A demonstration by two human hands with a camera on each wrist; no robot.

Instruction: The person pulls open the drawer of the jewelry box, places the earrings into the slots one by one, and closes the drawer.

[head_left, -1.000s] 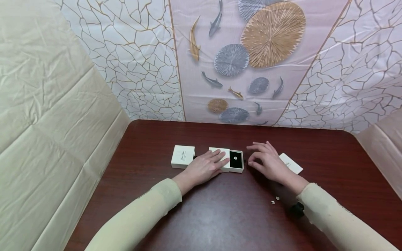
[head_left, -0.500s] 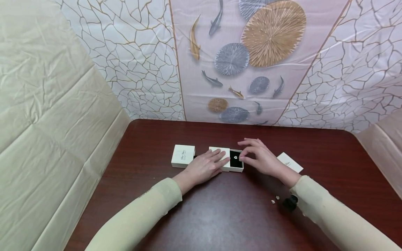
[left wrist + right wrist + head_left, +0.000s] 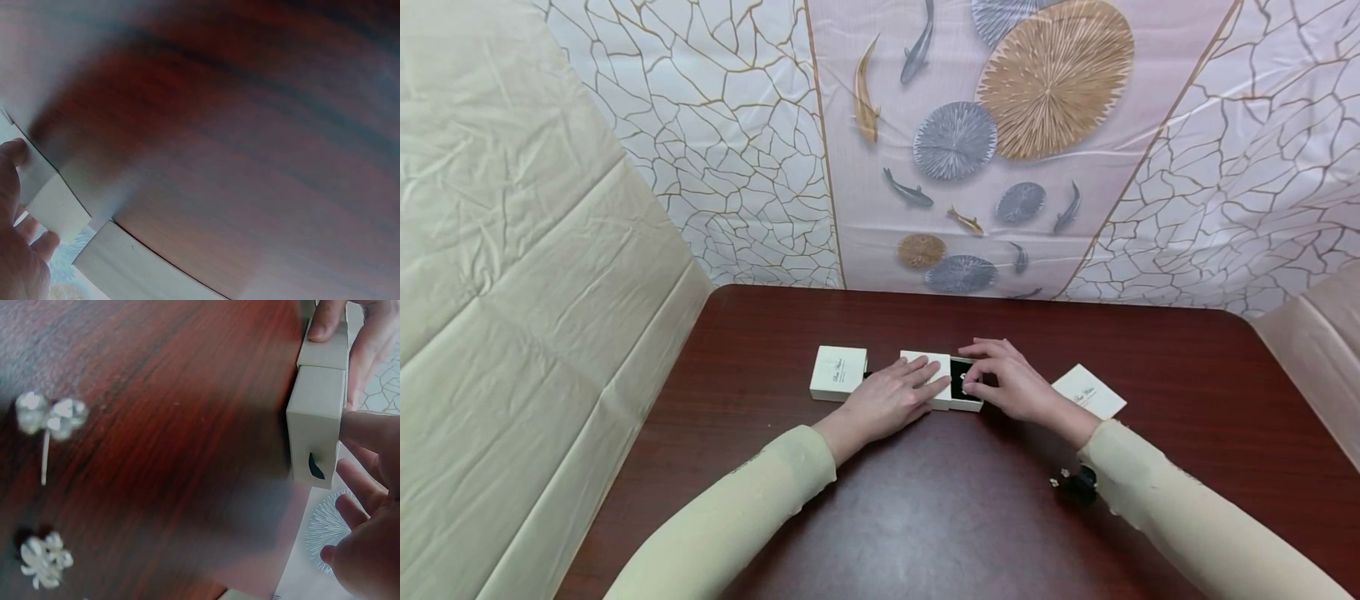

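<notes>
While the left hand (image 3: 889,400) grips the half-open white box (image 3: 317,403) on the tabletop (image 3: 895,517), the right hand (image 3: 1013,388) bends its fingers over the black insert (image 3: 956,385), beside a small earring (image 3: 964,377) — whether they pinch anything, I cannot tell.

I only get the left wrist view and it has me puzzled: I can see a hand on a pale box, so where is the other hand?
Observer: The right hand is at the open end of that pale box, with its fingertips over a black lining.

Visitor: Is there anything on the table I'm missing?

Observer: Yes, two small shiny ornaments lie on the table; the right wrist view shows a thin pin on one of them.

Visitor: Anything else over on that side?

Observer: A white card with dark printing, partly hidden by the right wrist in the head view.
</notes>
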